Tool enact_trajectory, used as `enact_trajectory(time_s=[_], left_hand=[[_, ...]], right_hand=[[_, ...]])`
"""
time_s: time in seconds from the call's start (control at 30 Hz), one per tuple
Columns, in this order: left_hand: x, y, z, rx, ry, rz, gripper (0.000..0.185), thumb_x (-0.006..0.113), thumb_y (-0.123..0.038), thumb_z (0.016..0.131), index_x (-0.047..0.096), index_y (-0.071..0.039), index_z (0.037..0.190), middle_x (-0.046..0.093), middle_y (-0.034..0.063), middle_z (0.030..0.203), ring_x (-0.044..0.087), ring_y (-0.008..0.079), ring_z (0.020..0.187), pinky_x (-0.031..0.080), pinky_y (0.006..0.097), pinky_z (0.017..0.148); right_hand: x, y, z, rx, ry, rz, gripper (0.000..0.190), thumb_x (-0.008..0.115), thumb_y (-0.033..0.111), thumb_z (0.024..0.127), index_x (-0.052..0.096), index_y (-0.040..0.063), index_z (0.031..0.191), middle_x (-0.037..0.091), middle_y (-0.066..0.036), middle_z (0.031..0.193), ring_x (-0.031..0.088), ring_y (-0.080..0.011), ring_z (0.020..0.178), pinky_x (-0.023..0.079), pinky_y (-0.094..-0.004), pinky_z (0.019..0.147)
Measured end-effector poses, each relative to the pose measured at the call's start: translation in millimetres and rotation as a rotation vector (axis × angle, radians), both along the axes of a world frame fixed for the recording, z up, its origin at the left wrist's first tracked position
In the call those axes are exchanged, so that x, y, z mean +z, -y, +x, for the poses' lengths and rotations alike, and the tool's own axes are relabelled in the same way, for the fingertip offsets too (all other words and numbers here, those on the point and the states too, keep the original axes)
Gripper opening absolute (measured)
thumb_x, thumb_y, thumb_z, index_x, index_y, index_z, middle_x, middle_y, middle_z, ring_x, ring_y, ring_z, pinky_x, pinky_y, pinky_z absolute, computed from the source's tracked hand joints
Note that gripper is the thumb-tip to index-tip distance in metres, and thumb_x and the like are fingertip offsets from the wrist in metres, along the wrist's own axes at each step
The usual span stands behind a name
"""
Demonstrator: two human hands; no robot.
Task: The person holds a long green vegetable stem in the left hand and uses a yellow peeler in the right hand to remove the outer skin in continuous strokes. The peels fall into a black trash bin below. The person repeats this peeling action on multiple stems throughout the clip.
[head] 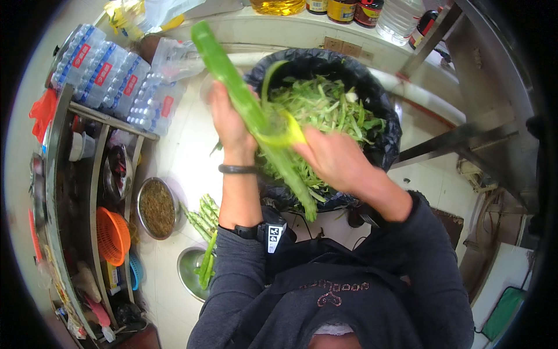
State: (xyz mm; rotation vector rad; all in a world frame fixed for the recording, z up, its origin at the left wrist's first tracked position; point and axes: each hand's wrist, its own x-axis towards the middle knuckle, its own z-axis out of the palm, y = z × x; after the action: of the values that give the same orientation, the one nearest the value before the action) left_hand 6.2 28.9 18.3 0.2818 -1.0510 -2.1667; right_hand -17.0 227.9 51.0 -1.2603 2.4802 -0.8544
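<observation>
My left hand point(233, 120) grips a long green celtuce stem point(220, 61), held slanting over a bin point(392, 139) lined with a black plastic bag. The stem's upper part is smooth and bright green, while its lower part still has rough, paler skin. In my right hand point(333, 155) is a yellow peeler point(290, 133), laid across the middle of the stem; its blade is blurred. Green peelings point(322, 104) and leaves heap up inside the bin. To the left, unpeeled stems point(205, 218) lie by a steel bowl point(187, 275) with peeled green stems point(207, 266) in it.
A metal rack point(102, 144) with an orange basket point(111, 235) runs along the left. Near it stands a steel bowl of brown contents point(157, 207). Shrink-wrapped bottles point(113, 78) are at the upper left, sauce bottles point(342, 11) on the ledge. Metal table legs point(453, 141) stand right.
</observation>
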Motion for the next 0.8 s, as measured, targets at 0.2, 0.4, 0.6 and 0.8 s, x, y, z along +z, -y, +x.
enact_trajectory(time_s=[0.2,0.4,0.6,0.8], left_hand=[[-4,11,-2,-0.028,-0.079,-0.004,0.043,0.036,-0.046,0.102,0.054,-0.007,0.109,0.059,0.007,0.091,0.057,0.0173,0.077,0.051,0.0305,0.069],[0,-22,0,-0.137,0.097,-0.027,0.048,0.036,-0.049,0.102,0.056,-0.009,0.117,0.062,0.0044,0.1,0.059,0.015,0.088,0.051,0.0291,0.077],[-2,-3,-1,0.01,0.059,-0.075,0.044,0.04,-0.046,0.101,0.056,-0.006,0.11,0.06,0.0049,0.096,0.059,0.0149,0.081,0.051,0.0291,0.072],[-3,8,1,-0.019,0.017,-0.097,0.043,0.04,-0.045,0.102,0.054,-0.004,0.108,0.059,0.0071,0.095,0.058,0.0158,0.08,0.051,0.0293,0.07]], right_hand=[[2,-57,-15,-0.063,0.357,-0.224,0.033,0.051,0.028,0.097,0.05,0.0,0.078,0.041,-0.008,0.058,0.039,-0.0163,0.054,0.036,-0.0329,0.052],[24,48,-44,-0.117,0.058,-0.43,0.035,0.048,0.032,0.098,0.055,-0.001,0.088,0.058,-0.023,0.068,0.059,-0.0417,0.065,0.045,-0.0488,0.058],[-9,12,-13,0.031,0.072,-0.181,0.039,0.047,0.036,0.097,0.056,-0.001,0.09,0.061,-0.026,0.073,0.06,-0.0442,0.067,0.047,-0.0523,0.06],[-8,-50,-11,0.027,0.227,-0.111,0.035,0.052,0.032,0.097,0.054,0.0,0.083,0.057,-0.019,0.065,0.055,-0.0378,0.057,0.041,-0.0447,0.054]])
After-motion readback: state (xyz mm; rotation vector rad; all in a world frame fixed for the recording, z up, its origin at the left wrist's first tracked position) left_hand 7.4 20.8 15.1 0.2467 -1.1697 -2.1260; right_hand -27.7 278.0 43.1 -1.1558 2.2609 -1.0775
